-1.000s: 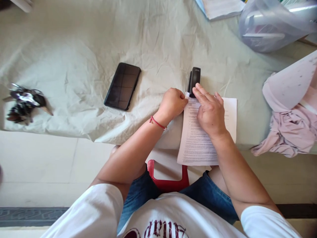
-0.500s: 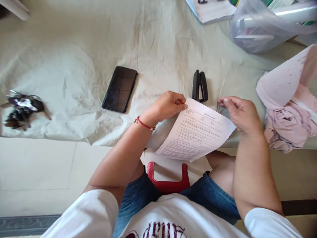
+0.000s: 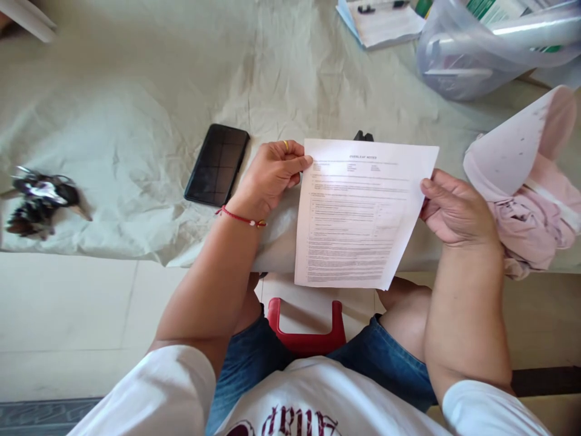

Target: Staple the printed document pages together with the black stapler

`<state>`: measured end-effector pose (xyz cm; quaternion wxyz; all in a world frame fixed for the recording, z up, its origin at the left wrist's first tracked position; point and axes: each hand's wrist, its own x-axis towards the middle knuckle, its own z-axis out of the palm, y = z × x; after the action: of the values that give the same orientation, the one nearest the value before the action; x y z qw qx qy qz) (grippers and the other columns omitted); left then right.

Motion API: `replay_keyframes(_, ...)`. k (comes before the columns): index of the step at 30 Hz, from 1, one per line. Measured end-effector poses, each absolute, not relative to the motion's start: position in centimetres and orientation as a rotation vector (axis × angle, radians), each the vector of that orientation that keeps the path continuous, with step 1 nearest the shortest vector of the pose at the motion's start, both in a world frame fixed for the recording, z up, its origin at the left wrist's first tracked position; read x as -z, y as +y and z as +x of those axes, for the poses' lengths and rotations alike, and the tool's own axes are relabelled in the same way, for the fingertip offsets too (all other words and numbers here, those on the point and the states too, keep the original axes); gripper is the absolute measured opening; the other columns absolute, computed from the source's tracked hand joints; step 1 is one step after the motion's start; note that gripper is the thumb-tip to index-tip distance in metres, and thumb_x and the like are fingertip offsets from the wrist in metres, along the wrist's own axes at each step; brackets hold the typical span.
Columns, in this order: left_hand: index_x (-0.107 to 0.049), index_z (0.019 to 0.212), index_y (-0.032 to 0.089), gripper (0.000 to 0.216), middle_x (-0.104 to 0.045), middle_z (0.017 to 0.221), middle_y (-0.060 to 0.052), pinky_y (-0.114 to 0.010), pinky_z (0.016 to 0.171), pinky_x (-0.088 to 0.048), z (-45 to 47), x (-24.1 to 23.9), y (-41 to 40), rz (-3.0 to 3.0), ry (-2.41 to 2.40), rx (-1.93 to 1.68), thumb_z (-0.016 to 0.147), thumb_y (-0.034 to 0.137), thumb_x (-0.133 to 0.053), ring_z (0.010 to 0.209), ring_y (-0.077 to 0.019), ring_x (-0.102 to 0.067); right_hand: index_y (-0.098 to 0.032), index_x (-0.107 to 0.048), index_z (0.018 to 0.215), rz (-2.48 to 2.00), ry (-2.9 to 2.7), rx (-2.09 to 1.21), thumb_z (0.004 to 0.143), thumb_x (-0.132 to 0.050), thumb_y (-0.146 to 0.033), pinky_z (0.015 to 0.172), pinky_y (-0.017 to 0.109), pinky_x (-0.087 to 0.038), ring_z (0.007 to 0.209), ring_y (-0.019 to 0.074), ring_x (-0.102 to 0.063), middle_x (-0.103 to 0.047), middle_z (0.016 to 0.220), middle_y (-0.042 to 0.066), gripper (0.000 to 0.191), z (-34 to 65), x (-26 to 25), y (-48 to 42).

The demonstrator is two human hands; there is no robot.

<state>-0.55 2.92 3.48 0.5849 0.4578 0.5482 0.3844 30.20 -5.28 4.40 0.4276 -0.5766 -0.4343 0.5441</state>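
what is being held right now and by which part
The printed paper, with both hands: the left hand pinches its upper left edge, and the right hand grips its right edge.

Your left hand (image 3: 272,172) is held up, fingers curled and thumb pressed flat in a pinch. Your right hand (image 3: 454,209) mirrors it, thumb on top, fingers folded under. Both forearms reach forward, elbows bent.
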Motion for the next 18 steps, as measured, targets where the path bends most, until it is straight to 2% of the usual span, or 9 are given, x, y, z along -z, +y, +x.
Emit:
replay_keyframes(6,-0.055,0.074,0.024,0.027,-0.044,0.062,0.006,-0.026,0.052,-0.037,-0.6,-2.9,3.4,1.052,1.305,-0.982,0.086,0.012,-0.076,0.053,-0.0085,-0.043,-0.028,-0.082,0.105,-1.446,-1.061,-1.389,0.082,-0.094,-0.052,0.116,0.055,-0.063,0.132,0.0336,-0.077,-0.086,0.128,0.004,0.036,29.0,-3.9,-4.9)
replay_keyframes(11,-0.054,0.074,0.024,0.027,-0.045,0.064,0.006,-0.028,0.053,-0.037,-0.6,-2.6,3.2,1.037,1.354,-1.042,0.09,0.016,-0.073,0.051,-0.0088,-0.04,-0.028,-0.081,0.099,-1.511,-1.084,-1.328,0.074,-0.098,-0.058,0.105,0.057,-0.068,0.122,0.0374,-0.081,-0.088,0.117,0.007,0.042,29.4,-3.2,-4.6)
replay_keyframes(14,-0.054,0.075,0.025,0.026,-0.05,0.066,0.005,-0.028,0.051,-0.035,-0.2,-2.2,2.7,0.954,1.387,-1.05,0.096,0.019,-0.067,0.05,-0.0087,-0.038,-0.03,-0.08,0.096,-1.558,-1.112,-1.317,0.072,-0.098,-0.064,0.1,0.059,-0.07,0.115,0.0383,-0.083,-0.088,0.11,0.007,0.045,29.8,-3.0,-4.3)
replay_keyframes(18,-0.058,0.076,0.023,0.023,-0.059,0.07,0.003,-0.025,0.049,-0.034,0.2,-2.1,2.6,0.85,1.439,-1.057,0.099,0.017,-0.062,0.053,-0.0086,-0.042,-0.029,-0.083,0.101,-1.554,-1.123,-1.407,0.071,-0.099,-0.061,0.099,0.058,-0.07,0.113,0.0382,-0.084,-0.088,0.112,0.007,0.046,30.9,-3.9,-4.3)
